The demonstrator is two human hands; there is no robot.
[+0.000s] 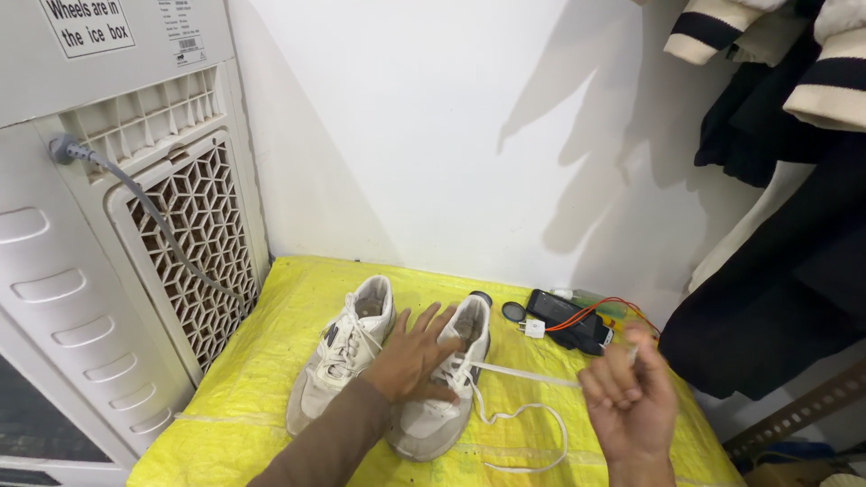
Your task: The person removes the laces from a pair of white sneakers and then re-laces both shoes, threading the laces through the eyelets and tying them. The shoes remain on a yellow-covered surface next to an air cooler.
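Fingers of left hand (417, 359) spread flat on right shoe (446, 379), a worn cream suede-and-mesh sneaker beside its pair (343, 352) on crinkled yellow plastic sheet (271, 361). Right hand (631, 401) pinches flat white lace (519, 372) taut. White rectangular label top left on grey cooler (90, 271).

Lower centre: two off-white sneakers (347, 356) with white laces (519, 415) on a yellow plastic sheet (271, 361). Left: white air cooler (117, 225) with geometric lattice grille. Upper right: cream-and-black striped garment (722, 32).
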